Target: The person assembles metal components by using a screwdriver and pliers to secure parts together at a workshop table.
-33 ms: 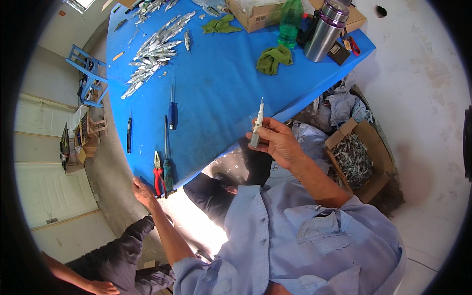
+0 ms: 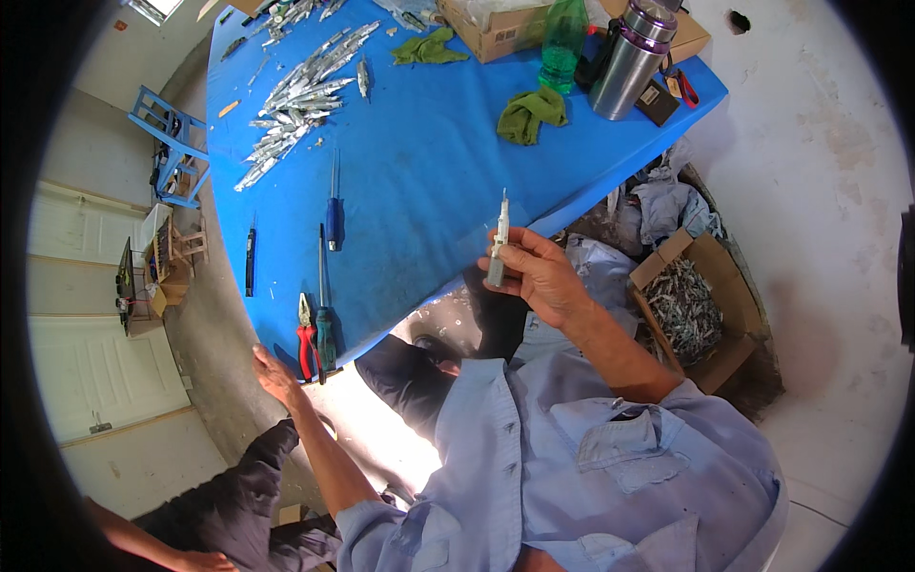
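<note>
My right hand point(image 2: 538, 272) is closed around a slim white-and-grey part point(image 2: 499, 240) with a thin pointed tip, held upright over the table's near edge. Its exact kind I cannot make out. At the table's near left corner my left hand point(image 2: 274, 375) has its fingers stretched out and holds nothing. Beside it on the blue-covered table point(image 2: 410, 200) lie red-handled pliers point(image 2: 307, 341) and a green-handled screwdriver point(image 2: 325, 329). A blue-handled screwdriver point(image 2: 334, 219) and a slim black tool point(image 2: 251, 262) lie farther off.
A heap of silvery-white slim parts point(image 2: 295, 110) covers the table's far left. Green cloths point(image 2: 530, 116), a green bottle point(image 2: 562, 48), a steel flask point(image 2: 633, 62) and a cardboard box point(image 2: 491, 36) stand or lie at the back. Right of me is a carton of scraps point(image 2: 734, 357); another person's hand point(image 2: 205, 561) shows lower left.
The part in my right hand has turned and shifted very slightly left. My left hand has moved a little left, and the other person's hand has dropped slightly.
</note>
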{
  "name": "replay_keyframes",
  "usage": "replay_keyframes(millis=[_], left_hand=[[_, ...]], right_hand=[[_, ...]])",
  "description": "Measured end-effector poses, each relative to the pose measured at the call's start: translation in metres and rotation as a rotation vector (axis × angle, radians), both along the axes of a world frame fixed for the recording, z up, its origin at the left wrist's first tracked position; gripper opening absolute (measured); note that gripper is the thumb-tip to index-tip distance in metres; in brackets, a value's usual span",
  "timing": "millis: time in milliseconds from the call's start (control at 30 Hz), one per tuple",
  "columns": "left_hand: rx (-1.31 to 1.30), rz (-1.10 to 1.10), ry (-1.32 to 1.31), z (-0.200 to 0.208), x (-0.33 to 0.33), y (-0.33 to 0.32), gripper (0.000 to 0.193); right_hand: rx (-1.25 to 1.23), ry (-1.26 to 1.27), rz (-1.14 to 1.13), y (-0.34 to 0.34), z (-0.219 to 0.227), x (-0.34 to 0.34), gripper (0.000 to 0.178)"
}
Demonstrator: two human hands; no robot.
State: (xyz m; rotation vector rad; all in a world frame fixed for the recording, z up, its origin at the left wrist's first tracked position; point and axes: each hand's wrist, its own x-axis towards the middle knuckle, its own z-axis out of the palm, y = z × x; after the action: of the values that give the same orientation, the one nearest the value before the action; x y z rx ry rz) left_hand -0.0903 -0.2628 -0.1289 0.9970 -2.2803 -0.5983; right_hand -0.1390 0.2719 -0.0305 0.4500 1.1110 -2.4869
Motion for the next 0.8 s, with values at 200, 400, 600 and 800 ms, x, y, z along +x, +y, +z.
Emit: replay_keyframes(millis=[200,400,600,800], left_hand=[[0.018,-0.185,0.19,0.098,0.003,0.082,0.043],[-0.236,-0.806,0.205,0.136,0.014,0.224,0.044],[-0.485,-1.147,0.15,0.148,0.007,0.304,0.046],[-0.546,-1.268,0.031,0.162,0.016,0.302,0.042]], right_hand=[[-0.023,0.072,0.12,0.0,0.001,0.001,0.034],[0.002,0.111,0.283,-0.02,0.001,0.008,0.033],[0.173,0.185,0.435,-0.034,0.025,0.015,0.033],[0.282,0.208,0.583,-0.041,0.047,0.016,0.033]])
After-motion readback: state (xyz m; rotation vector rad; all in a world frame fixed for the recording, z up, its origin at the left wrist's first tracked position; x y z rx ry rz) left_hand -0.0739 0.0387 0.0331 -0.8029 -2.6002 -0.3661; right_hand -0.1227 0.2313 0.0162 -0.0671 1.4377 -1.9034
